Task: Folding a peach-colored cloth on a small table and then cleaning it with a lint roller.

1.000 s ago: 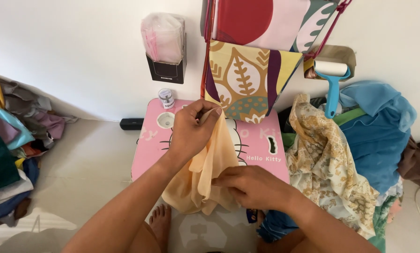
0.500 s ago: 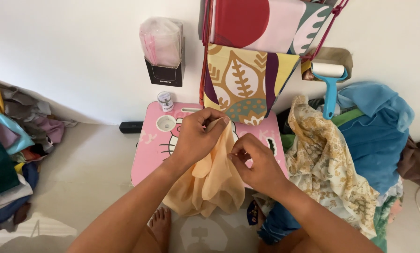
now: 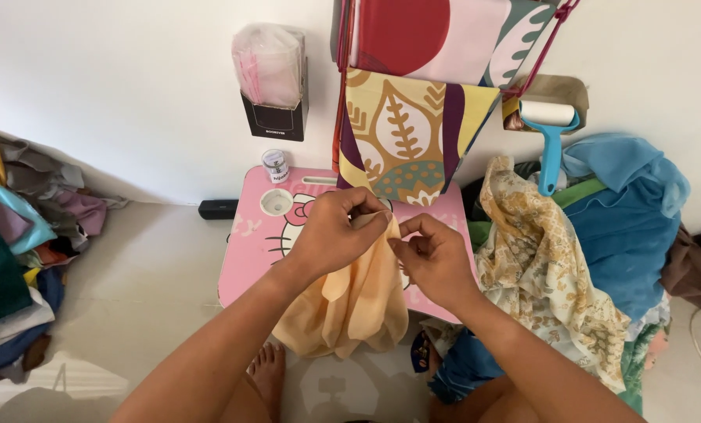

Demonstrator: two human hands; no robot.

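My left hand (image 3: 331,235) and right hand (image 3: 432,258) pinch peach cloth (image 3: 358,301) over pink table (image 3: 248,251); cloth's top edge hidden behind fingers.

Wall-mounted black dispenser box (image 3: 275,119), pink bags (image 3: 269,63)

A single head-worn camera looks steeply down and forward, close over the left hand (image 3: 331,235) and right hand (image 3: 432,258); beyond the fingers, a pink table (image 3: 248,251) meets the wall (image 3: 131,94).
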